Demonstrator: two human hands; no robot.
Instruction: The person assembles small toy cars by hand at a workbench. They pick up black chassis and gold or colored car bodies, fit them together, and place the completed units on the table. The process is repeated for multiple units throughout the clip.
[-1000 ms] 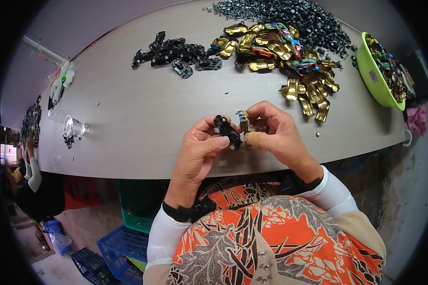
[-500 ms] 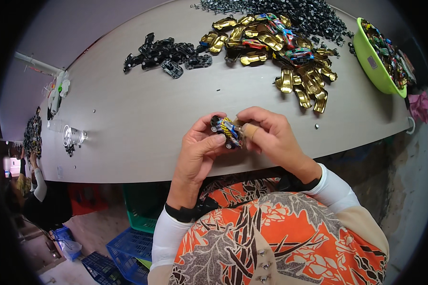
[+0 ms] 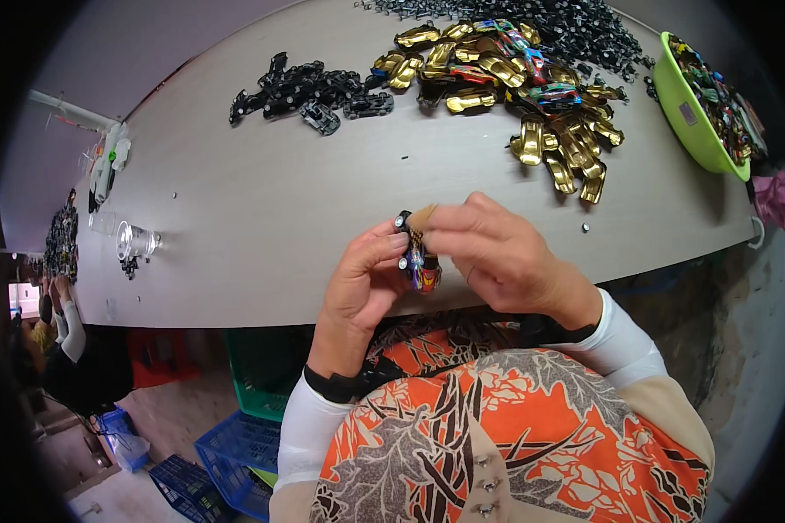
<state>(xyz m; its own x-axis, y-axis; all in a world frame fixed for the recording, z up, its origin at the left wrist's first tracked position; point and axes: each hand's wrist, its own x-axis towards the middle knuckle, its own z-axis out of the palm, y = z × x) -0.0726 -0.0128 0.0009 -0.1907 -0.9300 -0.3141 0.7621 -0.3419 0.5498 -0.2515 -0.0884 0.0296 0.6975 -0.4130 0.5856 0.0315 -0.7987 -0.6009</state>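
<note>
One toy car (image 3: 424, 274) sits between the two hands, just over the near edge of the counter (image 3: 279, 192). The left hand (image 3: 365, 272) has its grip closed on the car's side; the right hand (image 3: 488, 253) touches the upper end, but from here I can't tell whether that grip is closed. The car has a colourful shell over black wheels, so I'd judge it nearly together. Plenty looks left: black car bases (image 3: 318, 90) lie in one pile, mostly gold car shells (image 3: 502, 70) in another, with a heap of small metal-and-black parts (image 3: 567, 42) behind. At the right, a lime-green bowl (image 3: 698, 131) is heaped with multicoloured cars. A clear plastic cup (image 3: 135, 241) stands near the left end, small black pieces (image 3: 130, 267) just beside it; its contents I can't make out.
</note>
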